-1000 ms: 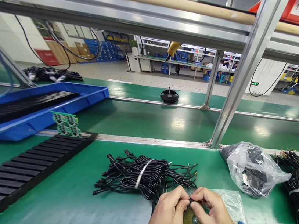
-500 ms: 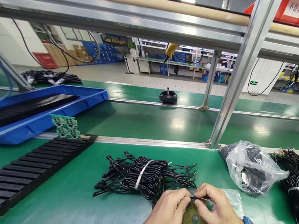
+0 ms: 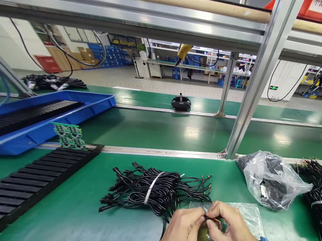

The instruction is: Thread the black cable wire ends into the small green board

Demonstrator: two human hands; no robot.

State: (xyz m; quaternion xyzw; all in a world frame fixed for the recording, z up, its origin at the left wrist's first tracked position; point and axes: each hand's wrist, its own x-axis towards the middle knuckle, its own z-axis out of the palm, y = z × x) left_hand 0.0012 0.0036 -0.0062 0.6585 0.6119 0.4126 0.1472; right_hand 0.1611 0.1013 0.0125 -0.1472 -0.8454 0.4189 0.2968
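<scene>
Left hand [image 3: 182, 228], right hand [image 3: 229, 230], both in pinch

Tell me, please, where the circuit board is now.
In the head view, the circuit board stands on the left, at the far end of the black rack, beside the blue tray.

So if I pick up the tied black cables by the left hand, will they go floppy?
The black cable bundle should hold together in the middle, because a white tie wraps it. Its plugs would probably dangle, since they stick out loosely. With so many cables packed together, it may feel fairly heavy.
</scene>
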